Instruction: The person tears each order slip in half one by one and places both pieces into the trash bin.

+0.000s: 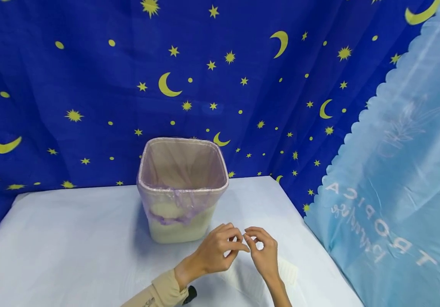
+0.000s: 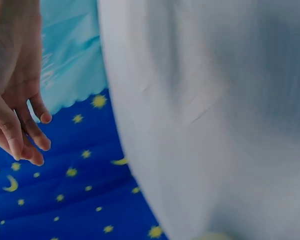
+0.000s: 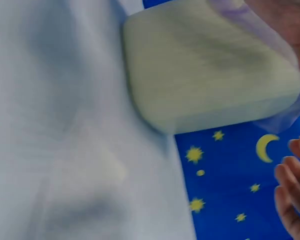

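From my remote station I record, nearest, a beige fabric sleeve on the left arm. A faint, pale, flat sheet lies beneath the hands on the white cloth-covered table. Left hand and right hand: fingers bent, fingertips close together; I cannot tell whether they pinch anything. The cream, square-mouthed plastic bin, lined with a translucent purple plastic bag, stands upright just beyond the left hand, outside either grip. Behind hangs a dark blue, moon-and-star-patterned fabric curtain.
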`<state>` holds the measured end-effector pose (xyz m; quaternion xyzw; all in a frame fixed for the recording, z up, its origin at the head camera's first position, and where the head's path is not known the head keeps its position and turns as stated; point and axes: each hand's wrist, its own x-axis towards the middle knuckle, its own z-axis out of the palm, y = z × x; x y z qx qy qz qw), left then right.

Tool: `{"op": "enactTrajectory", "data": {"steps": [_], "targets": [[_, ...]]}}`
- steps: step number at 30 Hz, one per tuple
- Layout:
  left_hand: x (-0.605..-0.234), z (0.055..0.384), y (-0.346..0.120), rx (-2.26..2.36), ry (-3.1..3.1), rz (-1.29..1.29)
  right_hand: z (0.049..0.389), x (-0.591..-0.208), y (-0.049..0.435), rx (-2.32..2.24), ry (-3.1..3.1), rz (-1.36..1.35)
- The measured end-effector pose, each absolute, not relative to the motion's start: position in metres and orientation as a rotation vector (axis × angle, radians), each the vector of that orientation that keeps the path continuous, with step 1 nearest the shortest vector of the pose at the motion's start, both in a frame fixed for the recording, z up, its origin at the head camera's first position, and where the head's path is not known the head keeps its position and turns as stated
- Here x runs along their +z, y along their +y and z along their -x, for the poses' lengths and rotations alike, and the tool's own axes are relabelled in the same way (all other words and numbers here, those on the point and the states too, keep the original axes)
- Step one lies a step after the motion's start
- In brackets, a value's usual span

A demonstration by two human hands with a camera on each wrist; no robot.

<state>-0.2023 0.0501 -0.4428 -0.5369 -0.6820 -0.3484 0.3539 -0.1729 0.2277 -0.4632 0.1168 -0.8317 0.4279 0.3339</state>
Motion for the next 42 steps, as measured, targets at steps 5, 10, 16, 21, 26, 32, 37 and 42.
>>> {"op": "enactTrajectory", "data": {"steps": [5,10,16,21,26,32,37,42], "targets": [[-0.469,0.201,0.052,-0.855,-2.054,1.468,0.167,-0.481,0.232,1.159,-2.422,-0.208],[-0.480,0.201,0.052,-0.821,-2.336,1.438,0.161,-0.497,0.238,1.129,-2.571,-0.157],[-0.486,0.201,0.051,-0.791,-2.589,1.439,0.156,-0.507,0.243,1.140,-2.704,-0.127],[-0.493,0.201,0.054,-0.736,-2.673,1.469,0.152,-0.513,0.246,1.095,-2.773,-0.142],[-0.503,0.202,0.058,-0.708,-2.754,1.464,0.149,-0.516,0.248,1.073,-2.784,-0.134],[-0.507,0.202,0.059,-0.753,-2.799,1.437,0.149,-0.517,0.250,1.051,-2.781,-0.119],[-0.510,0.202,0.060,-0.792,-2.820,1.414,0.150,-0.521,0.250,1.033,-2.790,-0.086],[-0.515,0.202,0.064,-0.843,-2.828,1.417,0.150,-0.525,0.251,1.031,-2.806,-0.055]]}}
